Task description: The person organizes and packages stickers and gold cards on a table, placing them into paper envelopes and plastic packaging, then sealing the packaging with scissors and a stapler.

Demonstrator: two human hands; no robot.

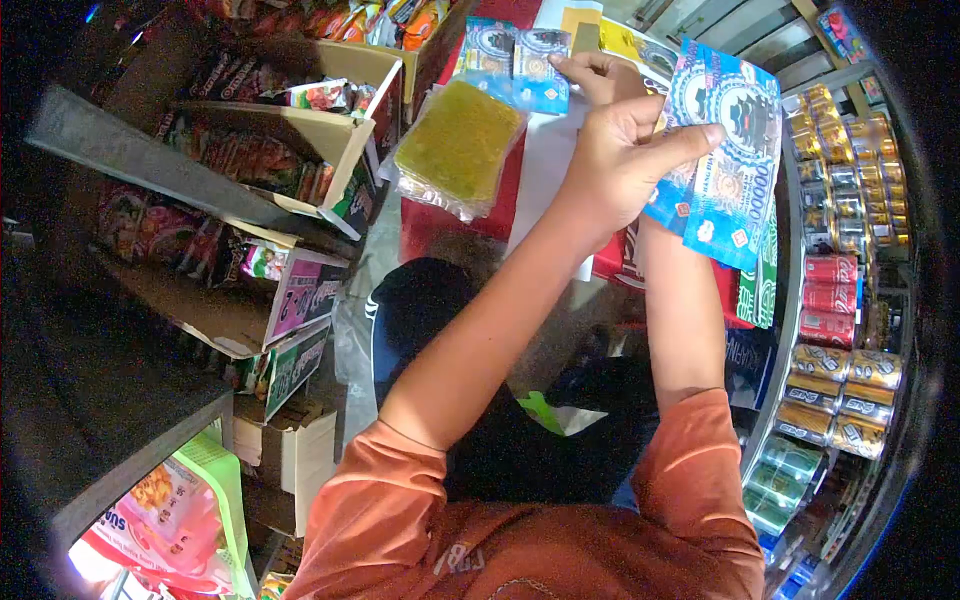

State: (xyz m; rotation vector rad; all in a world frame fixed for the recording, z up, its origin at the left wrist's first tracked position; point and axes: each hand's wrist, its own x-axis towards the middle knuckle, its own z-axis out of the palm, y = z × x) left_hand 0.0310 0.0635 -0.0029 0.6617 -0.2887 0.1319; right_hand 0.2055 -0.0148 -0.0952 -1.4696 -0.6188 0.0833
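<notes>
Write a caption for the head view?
Left hand grips blue printed notes; right hand touches more notes near a yellow packet.

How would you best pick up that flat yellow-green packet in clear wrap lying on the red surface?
Grip the yellow-green packet probably by its near edge, coming from the person's side. It lies flat and thin, its clear wrap juts out there, and the right hand and blue notes crowd its far corner. The left hand is full of fanned notes.

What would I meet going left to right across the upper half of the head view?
Cardboard boxes of snack packets → yellow-green packet → left hand → blue banknote sheets in its grip → rows of drink cans.
</notes>
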